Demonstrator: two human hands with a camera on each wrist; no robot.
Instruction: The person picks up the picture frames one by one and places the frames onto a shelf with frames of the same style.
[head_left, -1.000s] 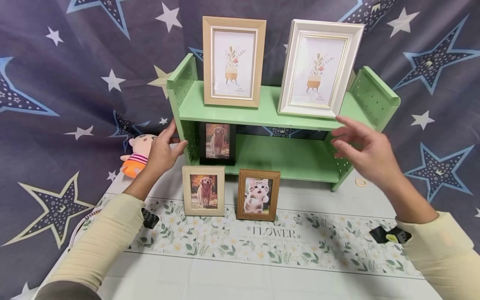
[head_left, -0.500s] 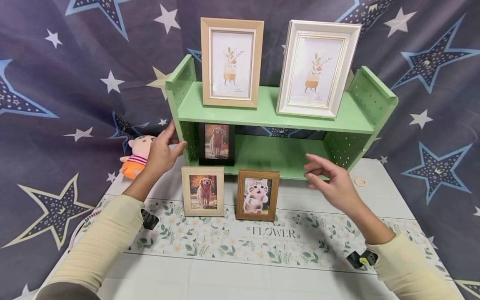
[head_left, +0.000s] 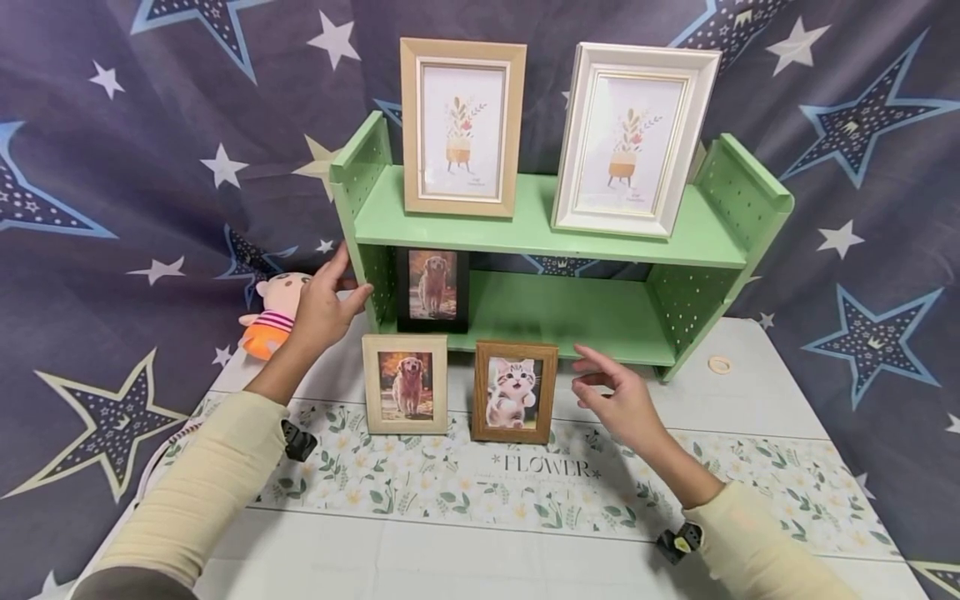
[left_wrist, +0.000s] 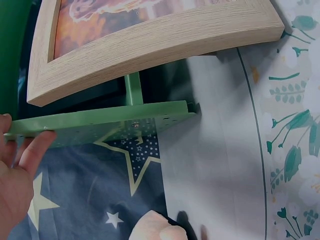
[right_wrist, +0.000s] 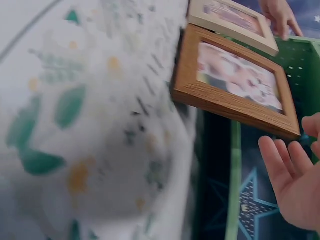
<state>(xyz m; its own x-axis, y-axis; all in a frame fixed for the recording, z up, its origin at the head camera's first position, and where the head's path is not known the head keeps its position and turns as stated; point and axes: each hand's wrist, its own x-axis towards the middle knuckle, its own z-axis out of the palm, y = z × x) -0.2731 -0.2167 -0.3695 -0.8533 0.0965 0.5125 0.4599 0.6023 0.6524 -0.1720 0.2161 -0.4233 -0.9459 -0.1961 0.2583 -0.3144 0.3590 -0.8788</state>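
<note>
My left hand [head_left: 326,304] rests against the left side panel [head_left: 348,200] of a green two-tier shelf, its fingertips at the panel's edge in the left wrist view. To the right of a brown wooden photo frame [head_left: 480,421] with a kitten picture, my right hand [head_left: 615,400] has its fingers spread loosely and holds nothing. Its fingertips are close to that frame's side in the right wrist view. Left of the kitten frame stands a pale wooden frame [head_left: 367,392] with a dog picture. A black frame [head_left: 462,292] stands inside the lower tier at left.
A tan frame [head_left: 516,125] and a white frame [head_left: 697,117] with plant pictures stand on the upper tier [head_left: 450,229]. A plush toy [head_left: 270,329] is by the shelf's left side. A small ring [head_left: 718,365] lies on the table to the right.
My right hand has come down and left from beside the white frame to the right side of the kitten frame. My left hand has stayed at the shelf's side panel.
</note>
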